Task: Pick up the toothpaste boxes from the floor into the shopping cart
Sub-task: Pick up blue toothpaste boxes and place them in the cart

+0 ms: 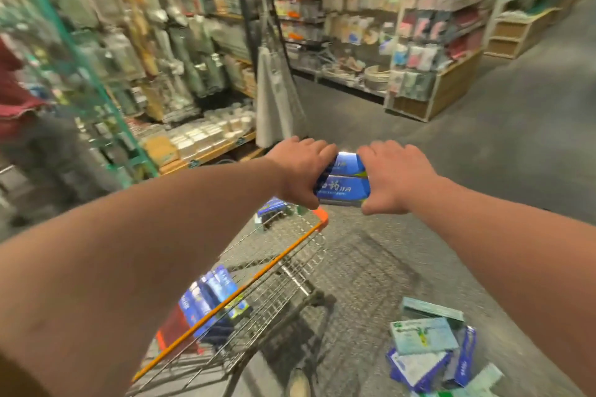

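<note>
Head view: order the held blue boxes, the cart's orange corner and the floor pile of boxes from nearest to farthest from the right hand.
1. The held blue boxes: gripped by the right hand, on its left side.
2. The cart's orange corner: just below the hand, to the lower left.
3. The floor pile of boxes: down on the floor at lower right, farthest.

Left hand [300, 171], right hand [396, 177], forearms [161, 251] bare; pale shoe toe [298, 382] (blurred) at bottom edge.
</note>
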### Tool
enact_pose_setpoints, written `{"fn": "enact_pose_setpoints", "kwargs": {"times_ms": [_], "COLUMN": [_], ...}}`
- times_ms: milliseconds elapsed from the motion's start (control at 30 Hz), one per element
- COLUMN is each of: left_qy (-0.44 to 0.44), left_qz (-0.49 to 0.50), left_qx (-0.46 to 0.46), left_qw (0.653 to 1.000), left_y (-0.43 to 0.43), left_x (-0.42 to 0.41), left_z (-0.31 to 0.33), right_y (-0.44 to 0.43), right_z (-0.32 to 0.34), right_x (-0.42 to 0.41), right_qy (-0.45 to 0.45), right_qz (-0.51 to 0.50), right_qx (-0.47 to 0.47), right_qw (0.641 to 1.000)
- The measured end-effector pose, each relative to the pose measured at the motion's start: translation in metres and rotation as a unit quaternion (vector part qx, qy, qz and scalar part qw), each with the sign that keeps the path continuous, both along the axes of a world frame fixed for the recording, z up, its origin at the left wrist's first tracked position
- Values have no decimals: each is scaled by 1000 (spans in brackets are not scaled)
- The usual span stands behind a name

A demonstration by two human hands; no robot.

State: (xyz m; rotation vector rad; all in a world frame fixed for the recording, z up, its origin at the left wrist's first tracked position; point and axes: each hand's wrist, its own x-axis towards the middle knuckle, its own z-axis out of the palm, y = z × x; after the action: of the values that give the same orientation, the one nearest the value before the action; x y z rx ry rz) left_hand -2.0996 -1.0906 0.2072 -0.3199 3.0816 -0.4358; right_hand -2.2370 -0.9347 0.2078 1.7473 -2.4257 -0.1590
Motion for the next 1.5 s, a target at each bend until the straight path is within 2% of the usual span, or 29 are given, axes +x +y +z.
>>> {"fn": "enact_pose_setpoints", "kwargs": {"times_ms": [200,433,600,733,833,967,1167,1300,1400,1500], "left_qy": [-20,-45,-99,-126,-172,-231,-299,-333,-361,-396], "left_qz": [87,146,151,115,85,59,68,27,-7,-12], "left_qx": [1,46,109,116,130,120,127,132,131,145], "left_qw": [996,987,978,978,973,964,943,933,923,907], "left_y": [-52,-143,-212,-273,-304,-337,-349,-353,-360,-364], "left_x": [111,190,218,219,214,208,212,226,233,240], "left_z": [-1,-55,-133,-197,-258,-352,-473,-519,-545,-561], "right_y": [-72,-179,-247,-298,-322,-356,-379,-379,-371,-362], "right_z": [-10,-60,-128,-190,-256,-364,-499,-544,-568,-578], "right_x": [92,164,208,225,235,243,250,286,305,321], "right_qy": [-7,-29,-66,-112,-144,-195,-280,-243,-275,-257], "right_qz": [83,107,58,-5,-60,-119,-142,-188,-188,-188], "right_qx": [-14,18,95,134,161,145,223,203,226,228], "right_qw": [996,994,992,985,975,963,923,930,915,920]}}
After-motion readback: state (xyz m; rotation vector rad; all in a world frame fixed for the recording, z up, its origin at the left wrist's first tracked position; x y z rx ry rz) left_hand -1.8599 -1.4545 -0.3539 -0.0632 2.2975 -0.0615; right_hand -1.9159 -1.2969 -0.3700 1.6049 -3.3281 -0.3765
